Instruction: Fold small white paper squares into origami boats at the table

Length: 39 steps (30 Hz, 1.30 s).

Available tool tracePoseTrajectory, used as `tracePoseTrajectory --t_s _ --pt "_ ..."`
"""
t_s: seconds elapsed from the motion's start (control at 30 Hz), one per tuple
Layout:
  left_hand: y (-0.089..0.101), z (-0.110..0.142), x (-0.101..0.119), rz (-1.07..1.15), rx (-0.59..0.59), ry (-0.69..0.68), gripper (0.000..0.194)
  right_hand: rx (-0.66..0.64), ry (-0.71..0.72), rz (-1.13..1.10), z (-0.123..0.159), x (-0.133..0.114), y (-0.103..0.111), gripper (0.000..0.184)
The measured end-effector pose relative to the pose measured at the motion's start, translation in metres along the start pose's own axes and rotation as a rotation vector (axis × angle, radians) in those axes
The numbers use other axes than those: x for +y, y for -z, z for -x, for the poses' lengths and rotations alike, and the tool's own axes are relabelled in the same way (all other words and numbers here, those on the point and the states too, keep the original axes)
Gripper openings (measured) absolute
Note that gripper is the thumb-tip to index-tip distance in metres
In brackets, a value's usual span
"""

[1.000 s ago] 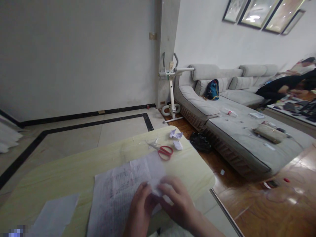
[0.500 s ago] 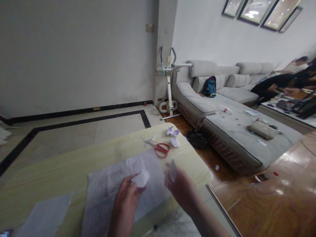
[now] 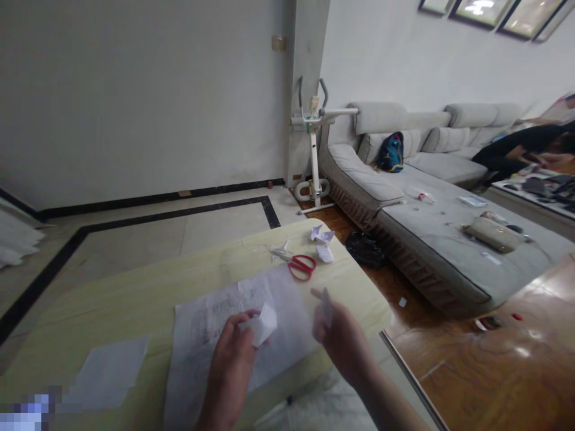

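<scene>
Left hand [image 3: 237,342] pinches folded paper [image 3: 266,326] by table's [image 3: 354,287] near edge; likely light, crushable, hold by creases. Right hand [image 3: 339,336] grips blurred sliver [image 3: 327,308].

I've drawn the right hand [image 3: 336,328] and its small blurred piece [image 3: 326,307] away from the left hand [image 3: 236,346], which it met over the folded paper [image 3: 266,325] a second ago.

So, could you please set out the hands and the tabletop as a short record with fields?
Left hand: holds a folded white paper above the printed sheet
Right hand: holds a thin pale piece, too blurred to identify
Surface: pale yellow table
Scissors: red-handled, at the printed sheet's far edge
Small white papers: near the table's far right corner
Plain sheet: lying left of the printed sheet
</scene>
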<state>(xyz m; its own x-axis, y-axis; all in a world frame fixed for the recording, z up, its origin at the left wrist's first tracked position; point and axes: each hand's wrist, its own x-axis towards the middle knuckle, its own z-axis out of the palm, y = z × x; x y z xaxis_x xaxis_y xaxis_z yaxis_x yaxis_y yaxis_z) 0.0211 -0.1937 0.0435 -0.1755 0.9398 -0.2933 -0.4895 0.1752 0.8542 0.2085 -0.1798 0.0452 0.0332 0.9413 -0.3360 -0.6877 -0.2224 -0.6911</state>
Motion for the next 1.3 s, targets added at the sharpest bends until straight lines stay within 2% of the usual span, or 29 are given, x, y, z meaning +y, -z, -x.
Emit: tracePoseTrajectory --t_s 0.1,0.17,0.27,0.37,0.5,0.67,0.83,1.0,1.2,1.3 --pt "0.004 -0.001 -0.003 -0.164 -0.027 -0.082 0.025 -0.016 -0.031 -0.028 0.003 -0.004 0.000 0.034" --pt "0.005 0.000 -0.002 -0.281 -0.047 -0.189 0.024 -0.032 -0.033 -0.002 0.004 -0.005 0.001 0.032" --pt "0.006 0.002 0.001 -0.462 -0.092 -0.369 0.035 -0.066 -0.005 0.081 0.004 -0.006 0.004 0.033" --pt "0.006 0.004 0.003 -0.562 -0.135 -0.425 0.036 -0.089 0.037 0.200 0.004 -0.005 0.007 0.033" --pt "0.004 0.008 0.005 -0.623 -0.189 -0.414 0.028 -0.151 0.075 0.387 0.006 -0.007 0.007 0.031" --pt "0.001 0.010 0.001 -0.647 -0.212 -0.420 0.031 -0.239 0.094 0.645 0.008 -0.012 0.003 0.036" --pt "0.002 0.009 0.000 -0.641 -0.236 -0.464 0.022 -0.312 0.093 0.473 0.008 -0.011 -0.001 0.032" --pt "0.002 0.012 0.004 -0.676 -0.236 -0.463 0.025 -0.315 0.016 0.272 0.007 -0.012 -0.007 0.040" --pt "0.002 0.011 -0.005 -0.503 -0.149 -0.282 0.034 -0.183 0.011 0.394 0.008 -0.023 -0.018 0.039" --pt "0.003 0.009 -0.006 -0.482 -0.176 -0.228 0.033 -0.161 0.047 0.451 0.007 -0.023 -0.018 0.039"
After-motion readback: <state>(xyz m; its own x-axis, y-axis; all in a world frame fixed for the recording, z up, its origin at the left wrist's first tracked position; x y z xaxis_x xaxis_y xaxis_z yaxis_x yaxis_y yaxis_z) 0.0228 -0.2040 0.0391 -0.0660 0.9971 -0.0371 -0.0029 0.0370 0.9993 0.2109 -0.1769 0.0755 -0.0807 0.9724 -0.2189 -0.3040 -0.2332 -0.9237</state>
